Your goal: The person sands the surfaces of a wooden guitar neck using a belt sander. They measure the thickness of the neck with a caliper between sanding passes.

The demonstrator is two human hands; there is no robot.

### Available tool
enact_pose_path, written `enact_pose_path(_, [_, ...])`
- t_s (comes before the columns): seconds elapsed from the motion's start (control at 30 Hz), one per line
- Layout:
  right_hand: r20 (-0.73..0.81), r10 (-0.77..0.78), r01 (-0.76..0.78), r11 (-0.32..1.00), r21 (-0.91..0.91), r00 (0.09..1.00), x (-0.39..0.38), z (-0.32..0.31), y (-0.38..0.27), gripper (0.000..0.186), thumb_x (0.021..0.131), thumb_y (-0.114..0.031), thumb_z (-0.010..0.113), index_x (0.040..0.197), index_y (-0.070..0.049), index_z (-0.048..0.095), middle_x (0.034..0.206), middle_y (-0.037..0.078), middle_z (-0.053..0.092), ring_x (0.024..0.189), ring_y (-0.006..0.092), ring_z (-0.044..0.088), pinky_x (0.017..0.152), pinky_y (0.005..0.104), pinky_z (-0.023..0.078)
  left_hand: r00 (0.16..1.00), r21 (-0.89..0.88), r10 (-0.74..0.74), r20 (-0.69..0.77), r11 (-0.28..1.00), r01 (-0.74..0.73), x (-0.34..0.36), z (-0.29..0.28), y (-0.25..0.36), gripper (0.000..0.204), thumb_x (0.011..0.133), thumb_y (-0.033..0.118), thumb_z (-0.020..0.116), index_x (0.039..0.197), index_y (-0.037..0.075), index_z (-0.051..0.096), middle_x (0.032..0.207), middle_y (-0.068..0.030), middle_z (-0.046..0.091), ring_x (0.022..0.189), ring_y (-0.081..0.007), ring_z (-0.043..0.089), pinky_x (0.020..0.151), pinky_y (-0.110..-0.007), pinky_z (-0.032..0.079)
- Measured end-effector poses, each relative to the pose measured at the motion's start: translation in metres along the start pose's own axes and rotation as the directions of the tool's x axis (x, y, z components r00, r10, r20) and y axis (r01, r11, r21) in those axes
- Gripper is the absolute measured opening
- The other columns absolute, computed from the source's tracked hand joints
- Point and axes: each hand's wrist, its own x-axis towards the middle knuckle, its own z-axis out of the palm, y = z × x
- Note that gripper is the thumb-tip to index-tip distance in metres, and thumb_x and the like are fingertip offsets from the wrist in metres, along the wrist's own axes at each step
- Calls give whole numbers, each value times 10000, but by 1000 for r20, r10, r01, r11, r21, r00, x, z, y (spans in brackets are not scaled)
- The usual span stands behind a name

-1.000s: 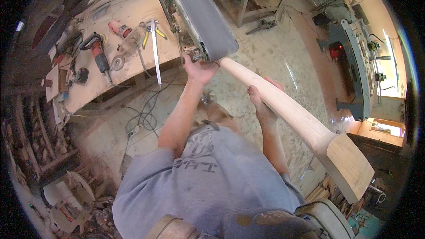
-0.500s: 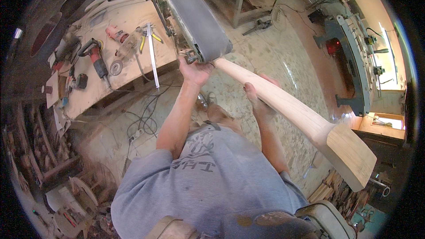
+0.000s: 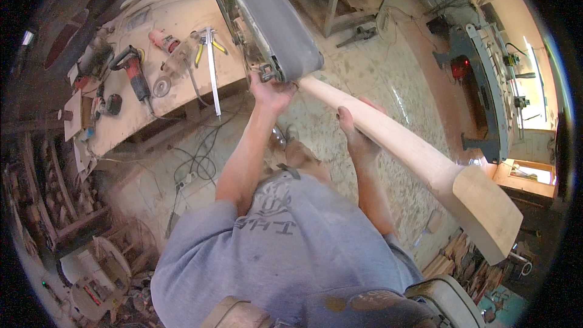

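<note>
A long pale wooden piece runs diagonally from a belt sander to a broad block-shaped end at lower right. My left hand is closed around its narrow end, right at the sander's front roller; some fingers are hidden. My right hand grips the middle from underneath, thumb along the near side. The narrow end touches or lies very close to the grey belt; I cannot tell which.
A workbench at left carries an angle grinder, pliers, a steel rule and other tools. Cables lie on the floor. A grey machine stands right, a wooden stand behind, stacked offcuts at lower left.
The broad end of the wooden piece has swung a little up and to the right. Both my hands keep their hold, with only slight shifts.
</note>
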Motion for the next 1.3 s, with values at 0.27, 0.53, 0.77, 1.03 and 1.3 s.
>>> enact_pose_path(0.27, [-7,-24,24,999,-46,1000,4,-3,-8,497,834,-70,829,1220,10,526,1006,137,684,864,200,713,734,309,606,997,-71,-24,70,997,29,-3,4,-4,800,946,735,428,1415,91,503,1450,-153,510,1331,-363,486,1119,-535,408])
enact_pose_path(0.53, [94,467,-473,830,296,879,-40,-56,-24,628,806,-239,856,1282,3,524,1146,158,634,975,238,669,806,349,574,969,38,-18,245,999,9,-20,-55,-5,1034,905,849,329,1504,8,352,1556,-234,400,1445,-402,381,1194,-553,320])
enact_pose_path(0.77, [-29,302,-293,940,174,953,-64,-88,-40,644,818,-254,835,1278,43,497,1056,196,653,819,268,700,726,394,618,903,6,-113,415,993,121,-49,-36,-30,1087,915,856,138,1578,3,253,1634,-218,304,1506,-424,284,1219,-566,257])
enact_pose_path(1.03, [-66,84,-85,996,-1,994,-42,-48,-4,595,823,-177,852,1233,43,482,1005,201,656,799,253,699,699,368,611,956,-89,-111,270,986,139,-16,-2,-16,1056,910,864,206,1566,42,304,1593,-209,366,1473,-407,337,1184,-599,297])
enact_pose_path(1.3, [-33,145,-145,989,-18,989,-14,-24,-10,585,791,-253,886,1186,26,556,1034,149,653,913,234,661,814,361,557,986,-110,-49,159,992,67,-2,0,-7,939,939,822,282,1526,94,379,1540,-199,424,1403,-390,421,1158,-608,335])
